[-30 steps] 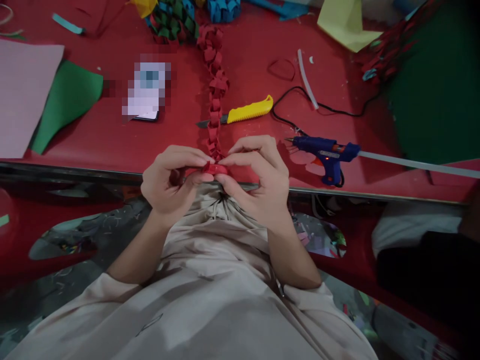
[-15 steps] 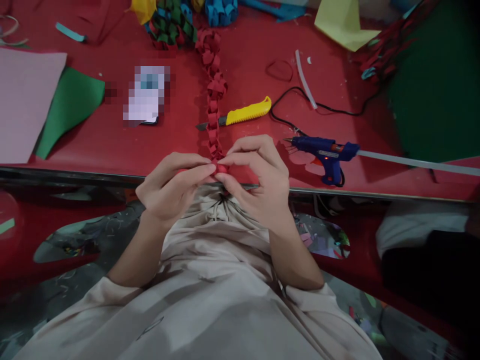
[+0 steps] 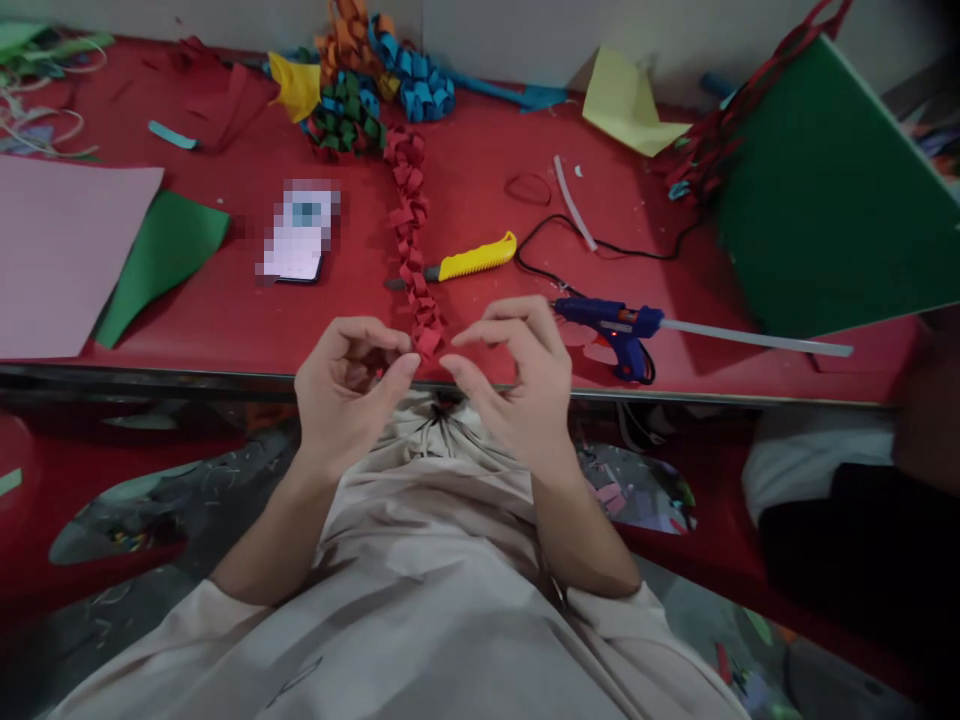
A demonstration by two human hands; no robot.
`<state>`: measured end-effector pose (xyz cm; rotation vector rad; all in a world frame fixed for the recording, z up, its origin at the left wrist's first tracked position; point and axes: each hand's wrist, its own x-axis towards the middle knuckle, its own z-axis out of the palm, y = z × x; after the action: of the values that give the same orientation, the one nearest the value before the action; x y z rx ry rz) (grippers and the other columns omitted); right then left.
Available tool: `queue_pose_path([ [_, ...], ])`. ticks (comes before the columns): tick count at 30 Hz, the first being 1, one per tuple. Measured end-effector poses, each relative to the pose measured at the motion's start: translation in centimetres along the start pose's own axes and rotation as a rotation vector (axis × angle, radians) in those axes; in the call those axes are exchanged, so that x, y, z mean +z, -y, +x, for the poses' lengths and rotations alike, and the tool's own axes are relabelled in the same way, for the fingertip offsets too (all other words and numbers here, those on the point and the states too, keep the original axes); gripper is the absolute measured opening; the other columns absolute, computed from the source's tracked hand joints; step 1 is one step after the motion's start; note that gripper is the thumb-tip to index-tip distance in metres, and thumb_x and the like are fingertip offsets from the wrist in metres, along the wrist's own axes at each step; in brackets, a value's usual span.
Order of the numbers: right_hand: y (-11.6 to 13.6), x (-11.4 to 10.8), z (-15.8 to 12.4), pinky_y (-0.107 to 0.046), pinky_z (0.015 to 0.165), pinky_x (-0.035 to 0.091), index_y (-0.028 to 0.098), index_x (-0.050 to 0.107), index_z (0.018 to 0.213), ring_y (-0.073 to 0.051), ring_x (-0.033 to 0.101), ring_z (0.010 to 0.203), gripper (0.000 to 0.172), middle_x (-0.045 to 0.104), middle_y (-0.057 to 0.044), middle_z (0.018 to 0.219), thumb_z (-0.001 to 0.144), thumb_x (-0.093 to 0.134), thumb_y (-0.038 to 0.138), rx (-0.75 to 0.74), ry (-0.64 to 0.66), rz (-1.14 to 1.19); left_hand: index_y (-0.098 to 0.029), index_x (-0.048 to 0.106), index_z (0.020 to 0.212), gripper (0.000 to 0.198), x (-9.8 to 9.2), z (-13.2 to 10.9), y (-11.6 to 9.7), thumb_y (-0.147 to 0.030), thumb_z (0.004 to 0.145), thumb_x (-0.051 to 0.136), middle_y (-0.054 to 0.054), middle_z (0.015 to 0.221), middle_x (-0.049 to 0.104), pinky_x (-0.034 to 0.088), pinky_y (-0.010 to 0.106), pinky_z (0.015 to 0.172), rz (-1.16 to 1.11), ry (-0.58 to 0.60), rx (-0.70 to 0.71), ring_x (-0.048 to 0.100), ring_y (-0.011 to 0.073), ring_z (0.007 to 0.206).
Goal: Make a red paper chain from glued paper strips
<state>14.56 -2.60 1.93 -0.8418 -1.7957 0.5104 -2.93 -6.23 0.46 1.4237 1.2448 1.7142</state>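
Observation:
A long folded red paper chain (image 3: pixel 409 235) runs from a heap of coloured chains at the back down to the table's front edge. Its near end (image 3: pixel 428 340) lies between my two hands. My left hand (image 3: pixel 349 395) hovers just left of that end, fingers loosely curled and apart, thumb tip close to the paper. To the right of the end, my right hand (image 3: pixel 517 385) has its index finger and thumb spread, with nothing between them. Neither hand grips the chain.
On the red table (image 3: pixel 225 300) lie a yellow utility knife (image 3: pixel 472 260), a blue glue gun (image 3: pixel 611 325) with its cord, a phone (image 3: pixel 296 245), pink (image 3: pixel 60 250), green (image 3: pixel 161 250) and yellow (image 3: pixel 626 105) paper, and a green board (image 3: pixel 817 200). Another person sits at the right (image 3: pixel 847 500).
Both hands were pinching the chain's near end together; now they have drawn apart and let it go. The view has tilted up and shows more of the table's back.

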Motion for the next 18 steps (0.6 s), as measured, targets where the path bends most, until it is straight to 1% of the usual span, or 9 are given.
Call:
queue_pose_path([
  [4, 0.3, 1.2, -1.1, -0.03, 0.081, 0.052, 0.021, 0.074, 0.097, -0.015, 0.063, 0.094, 0.008, 0.064, -0.004, 0.102, 0.091, 0.077, 0.024, 0.106, -0.006, 0.149, -0.021, 0.062, 0.094, 0.026, 0.8, -0.2, -0.1, -0.017, 0.082, 0.085, 0.0, 0.086, 0.074, 0.058, 0.018, 0.066, 0.014, -0.061, 0.08, 0.071, 0.009, 0.072],
  [8, 0.3, 2.0, -1.5, -0.027, 0.071, 0.049, 0.022, 0.075, 0.093, -0.013, 0.061, 0.086, 0.003, 0.063, -0.003, 0.098, 0.091, 0.077, 0.023, 0.225, -0.078, 0.277, -0.019, 0.063, 0.091, 0.024, 0.8, -0.5, 0.1, -0.014, 0.082, 0.085, -0.001, 0.084, 0.074, 0.058, 0.018, 0.069, 0.083, -0.076, 0.138, 0.074, 0.0101, 0.077],
  [11, 0.4, 2.3, -1.7, -0.026, 0.068, 0.047, 0.022, 0.075, 0.09, -0.011, 0.059, 0.081, 0.003, 0.062, -0.001, 0.094, 0.09, 0.078, 0.021, 0.242, -0.121, 0.311, -0.02, 0.067, 0.095, 0.02, 0.5, -0.7, 0.3, -0.016, 0.085, 0.083, 0.001, 0.09, 0.074, 0.058, 0.02, 0.073, 0.159, -0.058, 0.166, 0.074, 0.011, 0.082],
  [13, 0.4, 2.2, -1.8, -0.026, 0.068, 0.047, 0.022, 0.075, 0.089, -0.011, 0.059, 0.08, 0.003, 0.063, -0.001, 0.093, 0.09, 0.078, 0.02, 0.236, -0.125, 0.303, -0.021, 0.07, 0.099, 0.017, 0.3, -0.7, 0.5, -0.018, 0.088, 0.081, 0.002, 0.095, 0.074, 0.058, 0.023, 0.076, 0.219, -0.03, 0.206, 0.073, 0.0127, 0.088],
  [16, 0.6, 2.0, -1.8, -0.027, 0.069, 0.048, 0.021, 0.073, 0.088, -0.012, 0.059, 0.08, 0.004, 0.064, -0.002, 0.092, 0.091, 0.076, 0.021, 0.238, -0.087, 0.274, -0.022, 0.073, 0.097, 0.01, 0.1, -0.5, 0.5, -0.022, 0.09, 0.08, 0.004, 0.099, 0.072, 0.057, 0.027, 0.078, 0.3, 0.025, 0.273, 0.07, 0.0149, 0.092],
  [18, 0.7, 1.8, -1.8, -0.028, 0.068, 0.048, 0.02, 0.072, 0.087, -0.012, 0.059, 0.079, 0.006, 0.064, -0.002, 0.091, 0.091, 0.076, 0.022, 0.251, -0.063, 0.265, -0.023, 0.074, 0.094, 0.006, -0.1, -0.4, 0.5, -0.025, 0.091, 0.079, 0.004, 0.1, 0.07, 0.056, 0.028, 0.076, 0.317, 0.051, 0.267, 0.067, 0.015, 0.091],
])
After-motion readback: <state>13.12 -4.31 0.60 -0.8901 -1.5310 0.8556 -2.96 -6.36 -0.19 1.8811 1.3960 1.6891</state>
